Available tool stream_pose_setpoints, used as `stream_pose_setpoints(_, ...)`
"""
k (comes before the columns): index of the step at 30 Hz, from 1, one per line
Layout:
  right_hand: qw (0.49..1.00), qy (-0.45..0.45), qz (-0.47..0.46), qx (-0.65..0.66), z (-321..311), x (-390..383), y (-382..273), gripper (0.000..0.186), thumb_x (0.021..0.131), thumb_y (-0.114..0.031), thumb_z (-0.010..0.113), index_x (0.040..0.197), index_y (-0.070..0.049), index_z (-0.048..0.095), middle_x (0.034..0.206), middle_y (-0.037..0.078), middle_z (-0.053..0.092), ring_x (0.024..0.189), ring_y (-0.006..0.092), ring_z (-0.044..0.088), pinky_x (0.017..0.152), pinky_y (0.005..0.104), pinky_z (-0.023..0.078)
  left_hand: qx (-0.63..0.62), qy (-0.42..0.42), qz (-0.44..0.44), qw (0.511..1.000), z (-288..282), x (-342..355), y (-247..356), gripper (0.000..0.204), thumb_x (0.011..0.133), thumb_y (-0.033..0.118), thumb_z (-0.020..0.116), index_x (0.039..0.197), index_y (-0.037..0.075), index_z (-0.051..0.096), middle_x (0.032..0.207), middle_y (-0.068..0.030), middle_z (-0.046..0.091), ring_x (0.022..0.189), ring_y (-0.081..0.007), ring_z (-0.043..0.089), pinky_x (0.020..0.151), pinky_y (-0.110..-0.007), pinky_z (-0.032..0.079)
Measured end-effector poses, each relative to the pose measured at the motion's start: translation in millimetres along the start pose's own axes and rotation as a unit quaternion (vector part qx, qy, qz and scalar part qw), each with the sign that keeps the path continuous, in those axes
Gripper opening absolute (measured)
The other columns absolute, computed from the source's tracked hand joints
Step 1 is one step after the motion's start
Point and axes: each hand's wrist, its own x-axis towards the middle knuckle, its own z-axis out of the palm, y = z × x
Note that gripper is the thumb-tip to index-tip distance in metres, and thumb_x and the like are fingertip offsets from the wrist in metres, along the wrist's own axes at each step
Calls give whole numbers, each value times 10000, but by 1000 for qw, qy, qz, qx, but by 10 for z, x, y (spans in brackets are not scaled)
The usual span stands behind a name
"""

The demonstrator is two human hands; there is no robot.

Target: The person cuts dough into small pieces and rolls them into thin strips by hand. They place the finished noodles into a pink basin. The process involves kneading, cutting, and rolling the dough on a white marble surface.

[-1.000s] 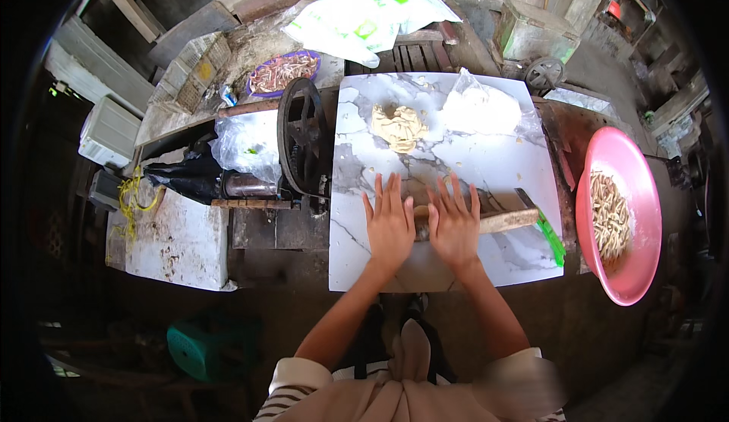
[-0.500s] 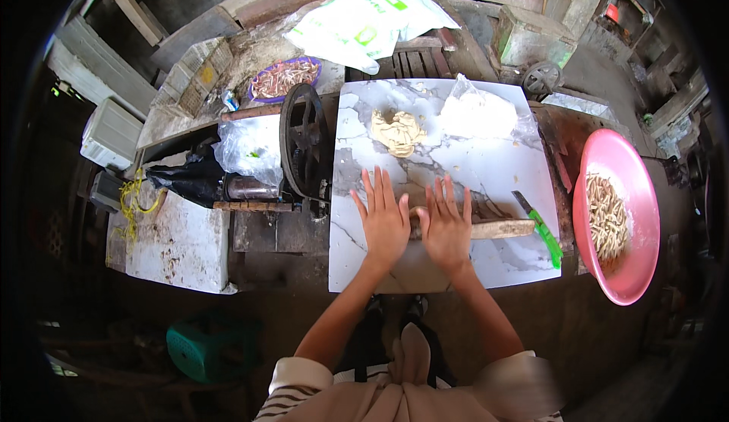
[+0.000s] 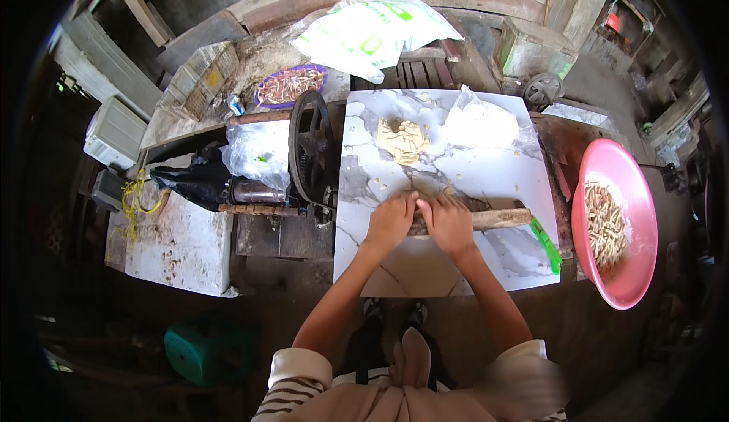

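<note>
Newly curled: left hand [image 3: 391, 221] and right hand [image 3: 450, 229], together, clamped on wooden rod [image 3: 502, 219], whose swing could knock green-handled knife [image 3: 545, 245]

Wooden rod [image 3: 501, 219], matt and worn; worktop [image 3: 486, 167], smooth, marble-patterned; basin [image 3: 642, 224], smooth plastic; wheel [image 3: 313, 147], dull dark metal; clear bag [image 3: 254, 152], crumpled, glossy plastic.

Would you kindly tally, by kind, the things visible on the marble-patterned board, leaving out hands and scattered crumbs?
Dough lump: 1
White plastic bag: 1
Wooden rod: 1
Green-handled tool: 1
Total: 4
</note>
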Motion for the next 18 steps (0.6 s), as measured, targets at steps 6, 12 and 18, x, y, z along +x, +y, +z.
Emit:
stream_pose_setpoints(6,1000,-1,21,-22,-42,-110,-124,356,929,-301,501,688,-57,595,705,80,600,568,272,579,589,374,481,-1,14,26,1000,-63,-197,47,361,968,273,422,828,7,623,797,-185,638,682,-395,621,627,-464,511)
stream_pose_setpoints(12,996,-45,72,-12,81,-55,-316,306,917,-279,509,745,-51,618,746,102,606,723,284,592,661,399,473,81,-15,10,997,-245,-186,-99,311,954,244,442,848,25,636,854,-161,636,824,-364,603,704,-452,486)
stream_pose_setpoints(18,996,4,77,-52,133,31,-383,248,905,-270,520,928,-45,623,1014,116,579,1022,277,511,872,453,389,55,156,-10,986,-131,-170,-98,268,949,268,460,1025,52,598,1082,-114,572,1075,-307,493,896,-462,369)
